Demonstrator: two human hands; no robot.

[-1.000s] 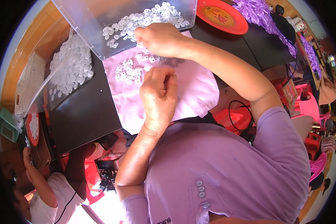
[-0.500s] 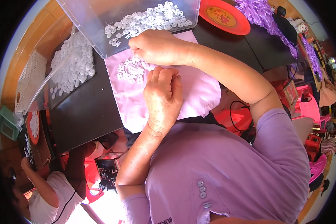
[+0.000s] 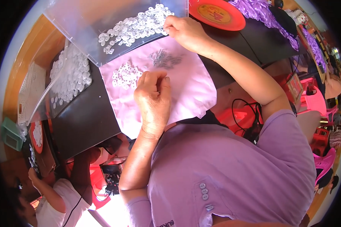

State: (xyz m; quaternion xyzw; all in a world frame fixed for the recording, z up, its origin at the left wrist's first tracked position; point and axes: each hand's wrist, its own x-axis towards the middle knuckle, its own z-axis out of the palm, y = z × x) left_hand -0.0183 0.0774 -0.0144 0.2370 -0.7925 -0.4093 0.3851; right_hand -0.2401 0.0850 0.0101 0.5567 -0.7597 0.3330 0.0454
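Observation:
My left hand (image 3: 153, 98) is closed, fingers curled in, over a pink cloth (image 3: 195, 87). Just beyond its knuckles lies a heap of small white plastic pieces with holes (image 3: 125, 76). A pile of thin grey metal pins (image 3: 163, 59) rests on the cloth farther right. Farther off, my right hand (image 3: 186, 33) reaches to the near right corner of a clear plastic bin (image 3: 89, 28), its fingers pinched together beside many white pieces (image 3: 138, 25) in the bin. Whatever either hand holds is too small or hidden to make out.
On the dark table (image 3: 83, 125) at left sits a clear container with white plastic parts (image 3: 70, 75). A red round tray (image 3: 219, 16) and purple ribbons (image 3: 261, 15) lie at the far right. A person in a white shirt (image 3: 64, 193) works at lower left.
My right hand has moved away and to the right, from over the cloth to the bin's corner, uncovering the grey pins. My left hand stays closed over the cloth. The view has shifted slightly.

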